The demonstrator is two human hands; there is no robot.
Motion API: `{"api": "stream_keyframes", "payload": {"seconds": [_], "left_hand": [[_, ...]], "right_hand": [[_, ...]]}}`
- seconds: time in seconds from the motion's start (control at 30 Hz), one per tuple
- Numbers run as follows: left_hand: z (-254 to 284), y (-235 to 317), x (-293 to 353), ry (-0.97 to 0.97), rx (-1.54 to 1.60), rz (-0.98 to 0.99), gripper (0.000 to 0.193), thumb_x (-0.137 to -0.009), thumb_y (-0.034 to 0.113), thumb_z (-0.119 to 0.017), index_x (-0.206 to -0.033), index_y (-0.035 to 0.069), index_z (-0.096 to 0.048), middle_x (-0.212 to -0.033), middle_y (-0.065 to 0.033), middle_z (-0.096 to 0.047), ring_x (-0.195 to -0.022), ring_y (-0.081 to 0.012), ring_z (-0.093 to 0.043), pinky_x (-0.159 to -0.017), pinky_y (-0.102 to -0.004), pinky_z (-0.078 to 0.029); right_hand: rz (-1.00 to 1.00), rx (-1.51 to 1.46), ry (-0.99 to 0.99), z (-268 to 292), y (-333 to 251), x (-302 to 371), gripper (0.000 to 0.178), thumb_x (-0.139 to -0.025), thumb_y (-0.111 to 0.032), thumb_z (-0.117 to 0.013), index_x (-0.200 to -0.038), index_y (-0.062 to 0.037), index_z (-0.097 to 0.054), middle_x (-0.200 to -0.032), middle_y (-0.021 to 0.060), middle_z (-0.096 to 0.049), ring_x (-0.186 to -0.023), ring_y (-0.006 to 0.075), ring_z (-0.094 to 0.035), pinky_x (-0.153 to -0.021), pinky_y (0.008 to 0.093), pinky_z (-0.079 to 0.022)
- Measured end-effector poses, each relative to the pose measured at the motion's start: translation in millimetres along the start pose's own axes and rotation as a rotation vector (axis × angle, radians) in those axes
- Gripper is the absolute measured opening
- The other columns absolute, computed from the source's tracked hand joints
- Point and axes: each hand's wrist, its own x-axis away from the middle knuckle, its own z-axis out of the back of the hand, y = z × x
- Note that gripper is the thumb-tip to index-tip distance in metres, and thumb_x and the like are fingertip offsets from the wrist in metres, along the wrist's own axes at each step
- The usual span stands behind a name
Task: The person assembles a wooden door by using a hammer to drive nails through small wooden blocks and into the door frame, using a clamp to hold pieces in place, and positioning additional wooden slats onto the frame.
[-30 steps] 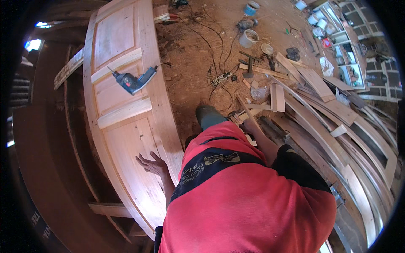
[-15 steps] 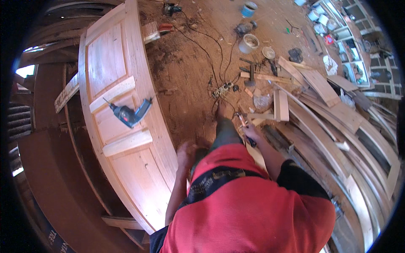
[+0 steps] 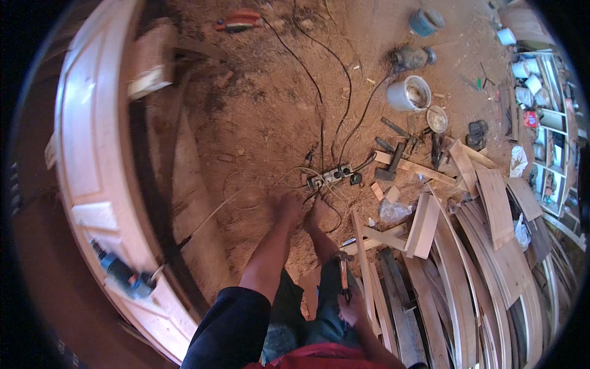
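My right hand [image 3: 351,310] is closed round the handle of a hammer [image 3: 344,277], which points away from me over my right leg. My left hand [image 3: 284,212] reaches down toward the floor beside my bare foot [image 3: 316,212]; its fingers are blurred, and whether it holds anything does not show. Just beyond it lies a power strip [image 3: 332,177] with plugs and cables, a pale cord looping close to the hand. On the left, a panelled wooden door [image 3: 92,154] lies raised, with a blue cordless drill [image 3: 126,270] on its near part.
Boards and planks [image 3: 473,270] are piled along the right. Farther off are a mallet [image 3: 390,163], a white bucket [image 3: 409,94], a blue bucket [image 3: 426,23] and a red-orange tool [image 3: 238,20]. Black cables [image 3: 307,71] cross the sawdust-covered ground; a shelf unit [image 3: 550,135] stands far right.
I have bent forward, and my left hand has moved from beside the door down toward the ground near the power strip. My right hand keeps the hammer. The door sits farther left in view.
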Motion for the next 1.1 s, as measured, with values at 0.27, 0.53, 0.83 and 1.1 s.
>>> {"api": "stream_keyframes", "payload": {"seconds": [0.27, 0.53, 0.83, 1.1], "left_hand": [[-29, -66, -296, 0.482, -0.063, -0.078, 0.045, -0.091, 0.017, -0.059, -0.129, -0.006, -0.052, -0.125, -0.0294, -0.058, -0.114, -0.0431, -0.057, -0.098, -0.0516, -0.045], [-50, -16, -328, 0.507, -0.328, -0.010, 0.057, -0.082, 0.020, -0.070, -0.131, -0.004, -0.051, -0.137, -0.0290, -0.049, -0.131, -0.0453, -0.043, -0.104, -0.0520, -0.042], [72, -43, -216, 0.514, 0.043, -0.139, 0.046, -0.088, 0.021, -0.061, -0.128, 0.001, -0.052, -0.121, -0.0276, -0.058, -0.115, -0.0424, -0.055, -0.096, -0.0494, -0.042], [172, -6, -143, 0.512, 0.593, -0.244, 0.030, -0.091, 0.021, -0.063, -0.116, 0.005, -0.057, -0.090, -0.0090, -0.066, -0.085, -0.0252, -0.065, -0.076, -0.0393, -0.051]], "right_hand": [[0.088, 0.156, 0.204, 29, -1, -56, 0.029, -0.087, -0.016, -0.064, -0.108, 0.0017, -0.056, -0.072, 0.0169, -0.060, -0.063, 0.0325, -0.063, -0.056, 0.0430, -0.049], [0.128, -0.132, 0.499, 4, -47, -63, 0.020, -0.091, -0.020, -0.068, -0.093, -0.0021, -0.060, -0.068, -0.0059, -0.038, -0.061, 0.0084, -0.032, -0.052, 0.0266, -0.026], [0.010, -0.166, 0.210, -5, -164, -20, 0.027, -0.091, -0.016, -0.064, -0.110, 0.0020, -0.056, -0.062, 0.0073, -0.057, -0.046, 0.0168, -0.059, -0.042, 0.0352, -0.048], [0.133, -0.130, 0.134, -38, -222, -23, 0.025, -0.092, -0.017, -0.064, -0.109, 0.0007, -0.064, -0.065, 0.0076, -0.061, -0.046, 0.0177, -0.060, -0.044, 0.0342, -0.049]]}}
